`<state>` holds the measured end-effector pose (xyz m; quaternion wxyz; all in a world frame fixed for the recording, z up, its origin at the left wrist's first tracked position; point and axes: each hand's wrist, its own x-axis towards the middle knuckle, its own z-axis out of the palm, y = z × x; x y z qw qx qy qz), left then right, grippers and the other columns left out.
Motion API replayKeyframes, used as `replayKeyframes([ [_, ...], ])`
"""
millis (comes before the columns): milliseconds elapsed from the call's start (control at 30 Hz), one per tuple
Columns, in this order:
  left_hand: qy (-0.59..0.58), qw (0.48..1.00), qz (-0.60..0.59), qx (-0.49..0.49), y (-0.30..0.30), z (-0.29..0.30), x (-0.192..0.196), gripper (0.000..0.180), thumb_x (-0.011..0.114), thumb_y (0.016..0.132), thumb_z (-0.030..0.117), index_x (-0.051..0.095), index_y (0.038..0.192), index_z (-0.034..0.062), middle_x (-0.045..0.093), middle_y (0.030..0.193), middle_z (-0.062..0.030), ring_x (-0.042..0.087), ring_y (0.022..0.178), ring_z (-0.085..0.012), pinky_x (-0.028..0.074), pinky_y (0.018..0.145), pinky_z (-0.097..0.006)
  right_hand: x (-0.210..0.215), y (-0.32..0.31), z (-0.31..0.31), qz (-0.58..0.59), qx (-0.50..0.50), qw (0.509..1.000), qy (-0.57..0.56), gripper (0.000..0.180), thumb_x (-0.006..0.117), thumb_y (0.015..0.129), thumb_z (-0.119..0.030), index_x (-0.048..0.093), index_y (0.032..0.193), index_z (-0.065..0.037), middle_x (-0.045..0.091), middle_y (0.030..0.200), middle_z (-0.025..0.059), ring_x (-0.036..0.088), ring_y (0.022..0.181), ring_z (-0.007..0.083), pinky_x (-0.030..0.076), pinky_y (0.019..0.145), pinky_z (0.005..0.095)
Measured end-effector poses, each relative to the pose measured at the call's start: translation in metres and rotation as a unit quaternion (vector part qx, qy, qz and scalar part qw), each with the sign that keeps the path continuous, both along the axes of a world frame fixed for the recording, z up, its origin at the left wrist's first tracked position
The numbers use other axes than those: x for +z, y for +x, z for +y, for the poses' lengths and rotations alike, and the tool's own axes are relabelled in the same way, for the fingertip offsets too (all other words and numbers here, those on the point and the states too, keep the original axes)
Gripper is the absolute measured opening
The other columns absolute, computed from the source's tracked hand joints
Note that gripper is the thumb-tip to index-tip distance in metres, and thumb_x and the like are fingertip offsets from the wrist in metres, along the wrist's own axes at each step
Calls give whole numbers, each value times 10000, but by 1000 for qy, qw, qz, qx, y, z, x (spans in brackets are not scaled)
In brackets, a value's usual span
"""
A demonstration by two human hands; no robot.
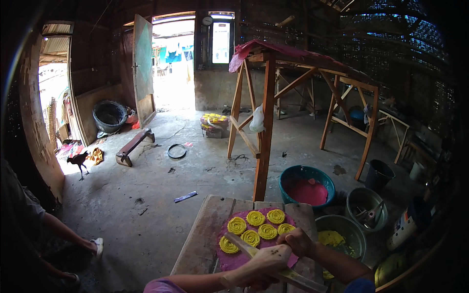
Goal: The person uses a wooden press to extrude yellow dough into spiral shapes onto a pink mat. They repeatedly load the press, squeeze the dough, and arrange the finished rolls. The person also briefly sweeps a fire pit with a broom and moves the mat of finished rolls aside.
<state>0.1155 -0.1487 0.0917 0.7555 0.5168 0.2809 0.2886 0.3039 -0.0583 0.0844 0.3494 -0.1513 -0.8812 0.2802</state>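
A long pale stick [242,245] slanted over the yellow swirls [255,218] on a pink sheet [228,262]. It seemed stiff and light, good to hold by the middle, where the left hand [268,259] wrapped around it and hid part. The swirls seemed squashy. The right hand [297,242] looked curled; I couldn't tell if it held anything.

Yellow swirled rounds [237,225], seemingly purple sheet [226,260].

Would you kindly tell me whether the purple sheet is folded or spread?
Spread: the purple sheet lies flat on the wooden bench, yellow swirls across it.
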Motion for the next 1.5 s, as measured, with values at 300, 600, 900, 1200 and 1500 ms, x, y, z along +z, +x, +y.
replayKeyframes([
  [300, 207, 971, 5, -119, -32, 37, -38, 188, 624, 842, 152, 607, 998, 50, 567, 660, -51, 562, 520, -168, 440, 459, -307, 123, -66, -88, -26, 194, 959, 207, 579, 661, 876, -156, 331, 1335, -36, 612, 958, 132, 672, 671, 240, 541, 484, 299],
  [600, 644, 697, 299, 98, -113, 36, -9, 273, 666, 842, 202, 610, 1046, 29, 618, 753, -55, 624, 628, -205, 507, 574, -338, 139, 39, -40, 223, -186, 954, -73, 247, 555, 945, -151, 450, 1161, -91, 491, 755, 15, 477, 561, 113, 395, 485, 264],
  [900, 177, 896, -302, 273, 6, 62, 22, 389, 477, 991, 330, 495, 1284, 74, 381, 1457, -179, 425, 1310, -329, 379, 1055, -478, 81, 73, 33, 783, -216, 556, -174, 181, 545, 977, -316, 489, 1001, -146, 383, 637, -27, 416, 494, 75, 393, 453, 224],
  [1200, 355, 783, -365, 358, -62, 80, 66, 194, 471, 994, 246, 534, 1029, 65, 573, 930, -66, 566, 854, -170, 504, 832, -390, -102, 103, 42, 229, -414, 829, -299, 460, 560, 920, -493, 609, 1143, -93, 619, 1047, 92, 626, 918, 241, 489, 815, 409],
  [1500, 402, 770, 62, 492, -161, 25, 73, 409, 622, 917, 243, 538, 1218, -21, 587, 1125, -97, 560, 964, -140, 476, 815, -301, -257, 332, 11, -770, -408, 451, -189, 557, 584, 912, -421, 445, 1419, -237, 273, 1541, 112, 97, 1444, 397, -10, 1126, 638],
])
